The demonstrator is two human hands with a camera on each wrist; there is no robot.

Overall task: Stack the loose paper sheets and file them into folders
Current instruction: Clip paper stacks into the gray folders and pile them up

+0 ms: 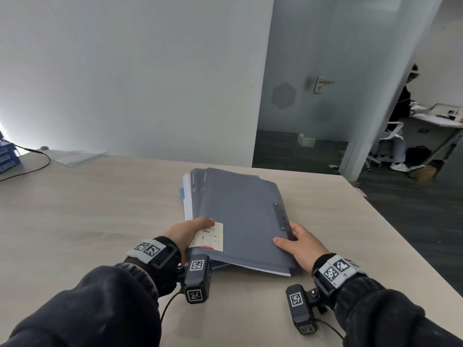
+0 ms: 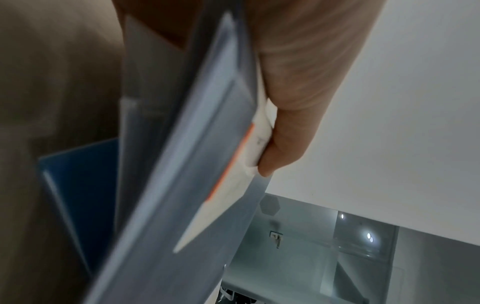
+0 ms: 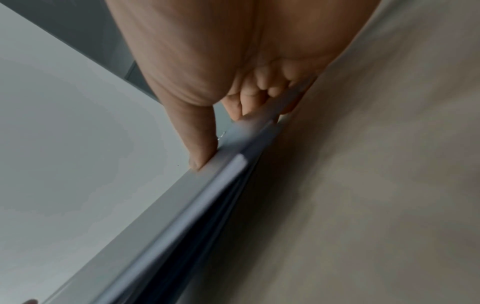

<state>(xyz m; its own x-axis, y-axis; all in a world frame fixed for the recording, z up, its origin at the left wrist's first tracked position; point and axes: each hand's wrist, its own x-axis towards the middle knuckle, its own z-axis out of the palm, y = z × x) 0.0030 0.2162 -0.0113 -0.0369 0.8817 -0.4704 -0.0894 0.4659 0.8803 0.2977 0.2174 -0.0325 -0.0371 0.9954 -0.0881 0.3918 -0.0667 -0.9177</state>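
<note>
Both hands grip the grey folder stack (image 1: 240, 216) above the bench (image 1: 100, 209). Left hand (image 1: 184, 232) fingers pinch its labelled edge. Right hand (image 1: 300, 244) fingers clamp the other side.

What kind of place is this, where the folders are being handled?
Probably an office: grey folders on a pale wood-grain table, a frosted glass door, and a white desk with a seated person in the next room.
</note>
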